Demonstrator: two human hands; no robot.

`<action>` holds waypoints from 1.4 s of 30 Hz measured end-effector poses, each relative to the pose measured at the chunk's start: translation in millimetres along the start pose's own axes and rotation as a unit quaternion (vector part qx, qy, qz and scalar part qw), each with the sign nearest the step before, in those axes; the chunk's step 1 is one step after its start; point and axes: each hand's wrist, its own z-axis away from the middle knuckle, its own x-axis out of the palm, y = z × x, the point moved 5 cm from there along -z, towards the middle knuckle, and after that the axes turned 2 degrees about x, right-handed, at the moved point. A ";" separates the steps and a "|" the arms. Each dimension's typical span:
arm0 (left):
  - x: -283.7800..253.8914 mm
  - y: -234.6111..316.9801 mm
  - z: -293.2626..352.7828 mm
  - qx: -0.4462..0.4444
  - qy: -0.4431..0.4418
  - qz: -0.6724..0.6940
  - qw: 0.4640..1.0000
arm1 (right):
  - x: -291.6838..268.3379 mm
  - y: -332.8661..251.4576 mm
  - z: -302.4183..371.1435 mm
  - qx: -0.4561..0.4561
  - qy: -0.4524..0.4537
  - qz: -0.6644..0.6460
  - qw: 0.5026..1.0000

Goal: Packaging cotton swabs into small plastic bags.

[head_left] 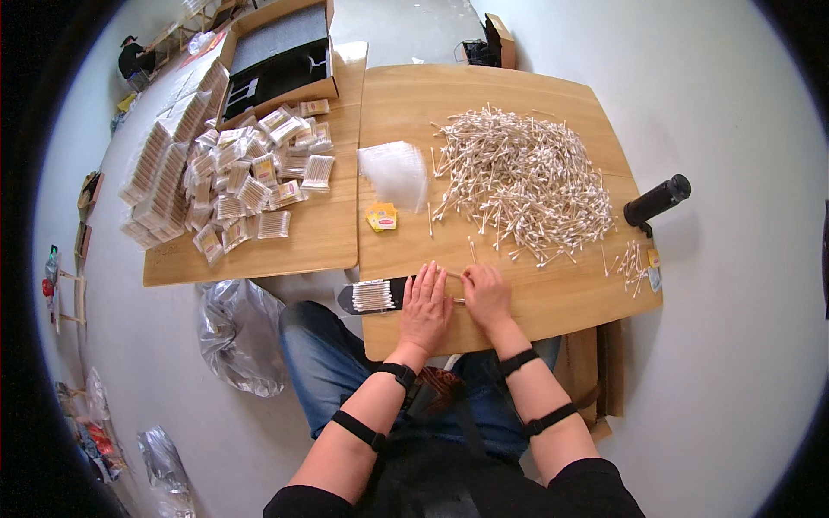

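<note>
Near the table's front edge, a dark flat board [346, 299] with a rounded end bears a row of cotton swabs [373, 295] laid side by side. My left hand [426, 304] lies flat over the board's right part, fingers stretched out together, and hides what is beneath it. Close beside it, my right hand [488, 295] is closed, with a cotton swab [453, 274] at its fingertips reaching toward the left hand. Another swab end shows between the hands, lower down. A few single swabs [430, 220] lie just beyond.
A big heap of cotton swabs [527, 177] covers the table's far right. Clear plastic bags [395, 171] and yellow cards [381, 217] lie left of it. A black bottle [658, 200] stands at the right edge. Filled swab packs [259, 168] and an open carton [326, 89] occupy the left table.
</note>
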 end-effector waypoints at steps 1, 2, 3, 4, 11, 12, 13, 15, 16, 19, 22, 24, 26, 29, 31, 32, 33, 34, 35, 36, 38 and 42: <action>0.0 -1.4 0.4 -0.002 -0.002 0.002 1.000 | -3.8 -6.3 10.3 -0.024 0.001 -0.011 1.000; 1.7 -0.1 0.7 0.002 -0.007 -0.011 1.000 | -7.0 -8.6 17.0 -0.047 0.003 -0.020 0.999; 3.2 0.7 0.9 0.007 -0.013 -0.025 1.000 | -8.2 -6.7 18.5 -0.044 0.001 -0.018 0.999; 4.2 -0.2 0.3 0.007 -0.015 -0.022 1.000 | -8.1 0.1 18.1 0.005 -0.015 -0.044 0.999; -2.4 2.0 -0.8 0.009 0.004 0.040 0.999 | -10.6 7.5 -13.9 0.044 0.033 0.034 0.998; -3.2 2.7 -1.8 0.009 -0.003 0.055 0.998 | -10.5 8.5 -14.5 0.046 0.032 0.035 0.998; -3.7 3.7 -2.8 0.010 -0.010 0.071 0.997 | -9.4 8.8 -14.7 0.040 0.014 0.022 0.999; -1.1 -2.4 -1.0 0.001 0.004 0.081 0.997 | -8.5 5.3 -11.6 0.031 -0.007 0.008 0.999; -0.4 -5.1 0.0 -0.006 0.019 0.090 0.996 | -8.7 3.0 -7.3 0.017 -0.031 0.003 0.999; -6.9 -6.3 -0.5 -0.027 0.072 0.077 0.994 | -12.3 -4.4 5.9 -0.019 -0.097 -0.028 0.995; -4.9 -2.1 -2.2 0.018 0.058 0.039 0.997 | -8.1 -0.8 0.0 0.002 -0.116 -0.088 0.989; -5.9 -2.3 -2.7 0.012 0.040 0.051 0.998 | -3.5 -2.3 -12.6 0.047 -0.097 -0.127 0.986; -6.9 -3.7 -2.0 0.006 0.022 0.059 0.998 | 3.2 -11.5 -39.0 0.036 -0.043 -0.065 0.996; -7.2 0.6 -4.0 0.011 0.020 0.065 0.998 | 29.0 -23.7 -75.4 0.018 -0.019 0.021 0.999; -7.4 -2.1 -2.3 0.016 0.010 0.058 0.998 | 36.3 -39.0 -94.8 0.041 -0.038 0.052 0.997; -7.5 -1.6 -2.5 0.020 -0.004 0.057 0.998 | 41.2 -38.6 -99.7 0.069 -0.060 0.087 0.992; -9.4 0.4 -2.4 0.014 -0.005 0.073 0.997 | 42.3 -41.1 -103.3 0.035 -0.046 0.130 0.990; -8.7 0.4 -2.2 0.015 -0.002 0.071 0.997 | 43.9 -41.1 -106.0 0.033 -0.044 0.129 0.990; -7.5 0.2 -2.6 0.011 -0.009 0.076 0.997 | 45.0 -38.0 -108.2 0.046 -0.023 0.130 0.990; -6.1 0.1 -2.5 0.006 -0.015 0.082 0.997 | 45.2 -33.7 -109.4 0.059 -0.002 0.131 0.990; -6.2 1.2 -1.7 0.012 -0.012 0.081 0.997 | 46.5 -23.9 -107.6 0.064 -0.018 0.124 0.990; -5.5 0.4 -0.3 -0.002 0.015 0.065 0.998 | 29.6 -4.5 -83.1 0.021 -0.008 0.070 0.997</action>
